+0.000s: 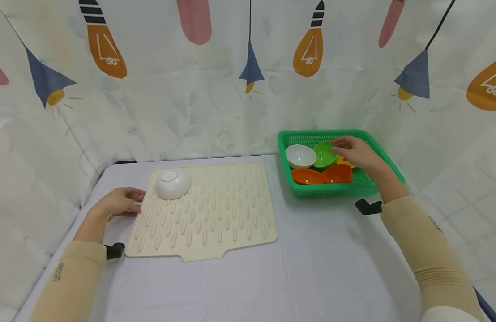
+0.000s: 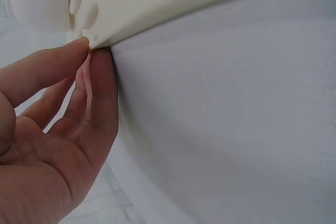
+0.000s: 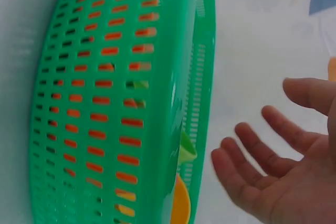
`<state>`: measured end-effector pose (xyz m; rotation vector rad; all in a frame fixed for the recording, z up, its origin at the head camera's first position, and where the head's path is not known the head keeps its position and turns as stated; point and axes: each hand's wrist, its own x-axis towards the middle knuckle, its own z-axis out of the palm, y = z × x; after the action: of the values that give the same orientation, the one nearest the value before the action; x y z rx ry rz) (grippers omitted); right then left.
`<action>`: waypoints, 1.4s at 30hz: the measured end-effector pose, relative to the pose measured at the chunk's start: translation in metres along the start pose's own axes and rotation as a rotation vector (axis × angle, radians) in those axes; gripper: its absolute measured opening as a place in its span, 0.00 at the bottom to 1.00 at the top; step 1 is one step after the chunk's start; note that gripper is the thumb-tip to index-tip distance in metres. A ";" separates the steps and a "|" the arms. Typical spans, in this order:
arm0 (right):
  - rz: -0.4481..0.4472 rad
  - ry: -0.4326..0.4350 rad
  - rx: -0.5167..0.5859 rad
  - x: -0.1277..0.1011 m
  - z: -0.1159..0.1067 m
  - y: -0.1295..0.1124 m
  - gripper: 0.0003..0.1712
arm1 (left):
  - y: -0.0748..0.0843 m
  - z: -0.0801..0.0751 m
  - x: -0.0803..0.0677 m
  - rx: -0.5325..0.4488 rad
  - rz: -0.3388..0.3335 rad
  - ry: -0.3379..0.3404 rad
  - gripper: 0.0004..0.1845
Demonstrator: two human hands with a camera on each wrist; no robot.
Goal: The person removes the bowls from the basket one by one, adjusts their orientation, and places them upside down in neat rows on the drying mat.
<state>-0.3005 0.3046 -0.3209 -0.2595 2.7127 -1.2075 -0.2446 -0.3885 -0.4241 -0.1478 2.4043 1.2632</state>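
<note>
At the left edge of a cream ridged drying mat (image 1: 215, 214), my left hand (image 1: 117, 202) pinches the mat's rim between thumb and fingers, as the left wrist view shows. A white bowl (image 1: 173, 184) lies upside down on the mat's far left corner. Over the green basket (image 1: 332, 192), my right hand (image 1: 354, 153) hovers with loose, spread fingers and nothing in them. Inside the basket are a white bowl (image 1: 301, 156), a light green bowl (image 1: 323, 155), two orange bowls (image 1: 308, 176) and a yellow piece (image 1: 347, 162), partly hidden by the right hand.
A white cloth covers the table (image 1: 248, 286). Behind it hangs a curtain (image 1: 224, 103) printed with lamps and bulbs. Black camera mounts (image 1: 369, 207) stick out from both sleeves.
</note>
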 end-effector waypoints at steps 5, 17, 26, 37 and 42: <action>0.099 -0.069 0.004 -0.001 -0.012 0.014 0.39 | 0.001 0.001 -0.001 -0.012 0.001 -0.001 0.42; 0.226 -0.195 0.038 0.002 -0.014 0.041 0.40 | 0.003 0.002 -0.004 0.004 0.007 0.001 0.41; 0.318 -0.305 0.000 0.009 -0.015 0.062 0.43 | 0.001 0.001 -0.002 0.022 0.014 -0.009 0.41; 0.337 -0.297 0.140 0.008 -0.020 0.070 0.42 | 0.004 0.002 -0.002 0.026 0.019 -0.007 0.41; 0.326 -0.279 0.131 0.008 -0.024 0.074 0.40 | 0.004 0.002 -0.003 0.030 0.015 -0.011 0.41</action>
<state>-0.3206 0.3691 -0.3611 0.0298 2.3151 -1.1490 -0.2425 -0.3846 -0.4210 -0.1132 2.4183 1.2304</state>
